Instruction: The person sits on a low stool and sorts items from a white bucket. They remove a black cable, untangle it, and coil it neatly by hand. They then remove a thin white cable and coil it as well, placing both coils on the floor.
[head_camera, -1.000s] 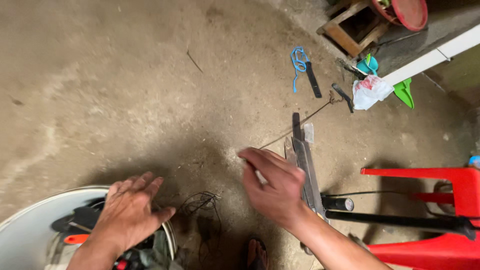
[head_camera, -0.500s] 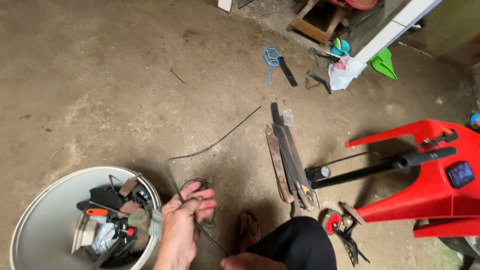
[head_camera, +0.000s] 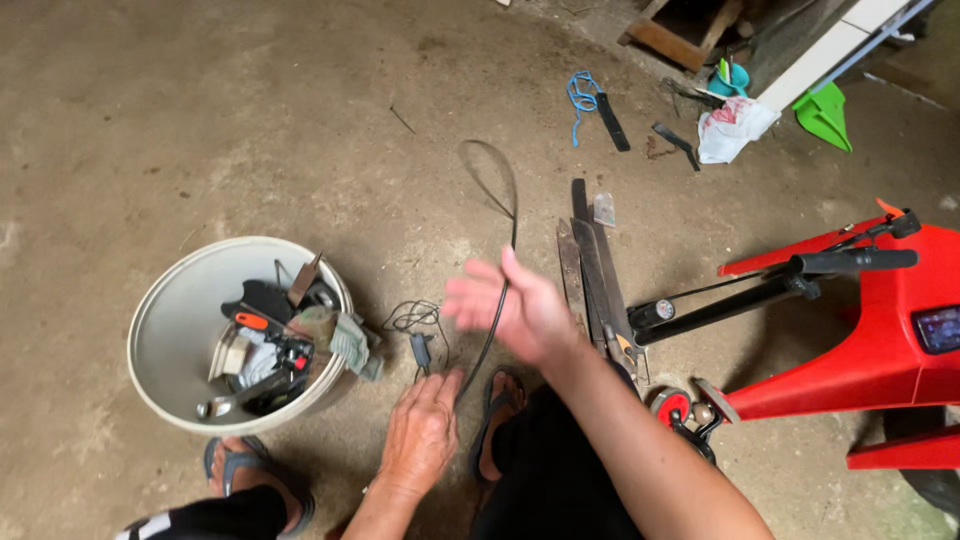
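Gripping springy black strip, looped end

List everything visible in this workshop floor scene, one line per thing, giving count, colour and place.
bucket: one, white, lower left, full of tools
black cable: one, looped, centre floor
flat metal bars: several, dark, right of centre
red plastic chair: one, tipped, right edge
blue cord: one, top centre
white bag: one, top right
green funnel: one, top right
sandals: two, dark, bottom
left hand: on cable's lower end
right hand: open, against cable
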